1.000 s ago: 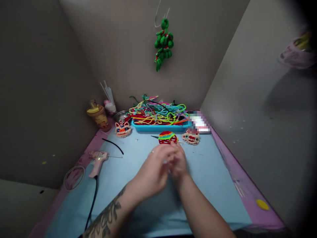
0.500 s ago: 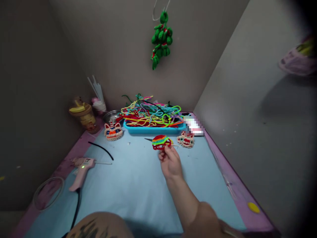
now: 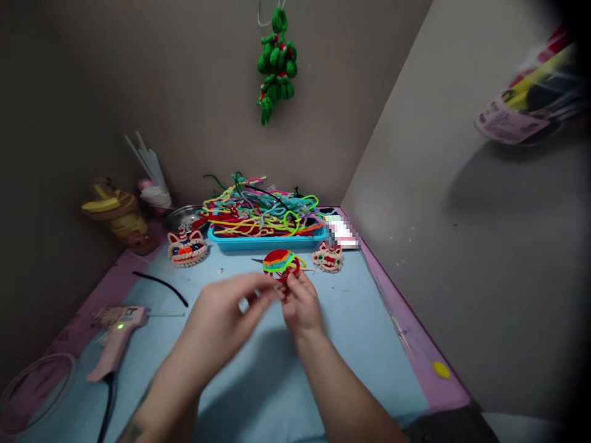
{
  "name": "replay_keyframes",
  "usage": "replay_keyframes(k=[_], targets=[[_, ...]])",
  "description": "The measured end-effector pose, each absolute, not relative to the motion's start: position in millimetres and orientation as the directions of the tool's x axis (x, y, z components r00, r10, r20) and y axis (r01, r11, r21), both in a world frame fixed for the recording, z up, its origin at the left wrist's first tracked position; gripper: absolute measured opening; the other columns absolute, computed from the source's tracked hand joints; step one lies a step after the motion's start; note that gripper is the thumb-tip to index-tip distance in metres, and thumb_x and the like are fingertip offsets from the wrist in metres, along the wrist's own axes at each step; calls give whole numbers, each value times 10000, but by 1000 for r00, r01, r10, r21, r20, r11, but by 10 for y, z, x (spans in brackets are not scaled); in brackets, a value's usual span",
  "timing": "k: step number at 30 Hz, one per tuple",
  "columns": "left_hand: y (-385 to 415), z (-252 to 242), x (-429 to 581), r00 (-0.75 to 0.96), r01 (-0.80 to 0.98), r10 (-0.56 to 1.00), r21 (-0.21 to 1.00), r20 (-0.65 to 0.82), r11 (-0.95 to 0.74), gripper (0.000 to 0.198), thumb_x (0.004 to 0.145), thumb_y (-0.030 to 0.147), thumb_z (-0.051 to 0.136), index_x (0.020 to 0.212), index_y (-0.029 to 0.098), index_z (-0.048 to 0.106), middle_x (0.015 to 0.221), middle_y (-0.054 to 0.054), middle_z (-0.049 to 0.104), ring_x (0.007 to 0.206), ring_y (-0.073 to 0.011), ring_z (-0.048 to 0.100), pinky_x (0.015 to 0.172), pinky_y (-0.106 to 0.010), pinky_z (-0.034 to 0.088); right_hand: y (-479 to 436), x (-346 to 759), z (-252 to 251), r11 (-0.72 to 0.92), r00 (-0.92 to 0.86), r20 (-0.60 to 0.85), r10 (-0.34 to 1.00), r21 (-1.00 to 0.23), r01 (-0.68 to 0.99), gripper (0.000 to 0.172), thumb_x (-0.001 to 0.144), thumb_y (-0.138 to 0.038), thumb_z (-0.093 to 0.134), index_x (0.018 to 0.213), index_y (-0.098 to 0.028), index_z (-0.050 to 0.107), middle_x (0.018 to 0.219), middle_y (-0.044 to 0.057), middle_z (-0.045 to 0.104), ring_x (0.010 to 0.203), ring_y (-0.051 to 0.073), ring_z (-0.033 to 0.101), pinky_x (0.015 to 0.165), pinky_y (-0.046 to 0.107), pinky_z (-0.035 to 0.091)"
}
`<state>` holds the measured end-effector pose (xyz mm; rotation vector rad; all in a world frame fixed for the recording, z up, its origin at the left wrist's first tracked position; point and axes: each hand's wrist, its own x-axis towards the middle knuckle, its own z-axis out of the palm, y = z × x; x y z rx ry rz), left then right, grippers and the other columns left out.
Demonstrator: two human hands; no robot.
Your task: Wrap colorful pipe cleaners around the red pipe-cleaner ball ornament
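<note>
My right hand (image 3: 302, 304) pinches the lower edge of a round pipe-cleaner piece (image 3: 279, 261) with red, yellow, green and blue stripes, held just above the blue mat (image 3: 369, 332). Beside it, my left hand (image 3: 221, 317) has its fingertips drawn together and reaching to the same piece's bottom edge. It is motion-blurred, and whether it touches the piece is unclear. Behind the piece stands a blue tray (image 3: 265, 240) heaped with coloured pipe cleaners (image 3: 258, 209).
Two small cat-face figures lie on the mat, one left (image 3: 186, 246) and one right (image 3: 327, 257). A pink glue gun (image 3: 115, 335) with its cord lies at the left, near a black pipe cleaner (image 3: 161, 285). A green ornament (image 3: 274, 61) hangs on the back wall. Cups stand at back left (image 3: 115, 215).
My left hand dropped out of view half a second ago and has come back up to the striped piece. The view has shifted to the right, so things sit further left in frame.
</note>
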<state>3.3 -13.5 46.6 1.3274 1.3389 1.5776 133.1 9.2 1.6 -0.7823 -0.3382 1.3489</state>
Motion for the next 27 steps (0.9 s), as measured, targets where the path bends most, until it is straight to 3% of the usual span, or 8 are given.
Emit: replay_keyframes(k=[2,4,6,8,10,15,27], targets=[[66,418,-3,-200,234,948,952,247,-199,175,718,314,689,849,219,625,780,-33,628,723,-187,589,615,-287,482,99,1319,-4,31,220,-191,957,-684,-729,258,575,-305,773,739,-199,603,633,-39,538,519,66,412,475,190,322],[200,293,-20,-185,275,963,951,194,-139,288,697,338,690,930,200,590,846,-44,626,783,-192,603,651,-293,484,104,1305,-23,41,215,-161,963,-703,-710,244,597,-310,770,734,-195,604,654,-36,547,529,62,417,488,186,322],[251,143,-25,-151,199,979,974,138,-107,497,678,370,706,1116,213,532,1071,-98,612,997,-231,600,760,-338,498,101,1295,-32,40,195,-131,972,-725,-687,231,616,-317,761,731,-191,605,664,-33,556,533,61,417,500,186,318],[241,34,-35,-17,129,992,985,122,-119,701,670,370,731,1297,274,432,1349,-129,483,1245,-264,473,912,-396,457,86,1286,-27,26,163,-113,980,-740,-673,226,624,-328,750,741,-186,617,662,-25,568,528,65,412,508,195,313],[217,-11,-60,95,60,984,986,151,-158,766,683,365,739,1363,324,387,1483,-108,345,1359,-274,341,1005,-419,398,59,1278,-9,4,125,-107,986,-743,-670,229,619,-334,745,741,-181,625,638,-21,570,520,74,405,512,205,308],[218,18,-142,244,-95,923,955,297,-282,577,754,352,694,1300,272,523,1464,-110,393,1333,-276,388,1065,-417,361,-29,1260,38,-18,45,-62,997,-759,-650,210,622,-320,739,656,-181,584,586,-34,520,539,89,399,540,218,305],[187,53,-146,207,-47,901,924,381,-380,330,770,259,686,1098,238,667,1290,-108,556,1209,-251,518,998,-408,445,-88,1253,-74,137,45,131,990,-868,-477,158,750,-297,678,701,-189,573,646,-31,528,615,113,424,612,240,341]])
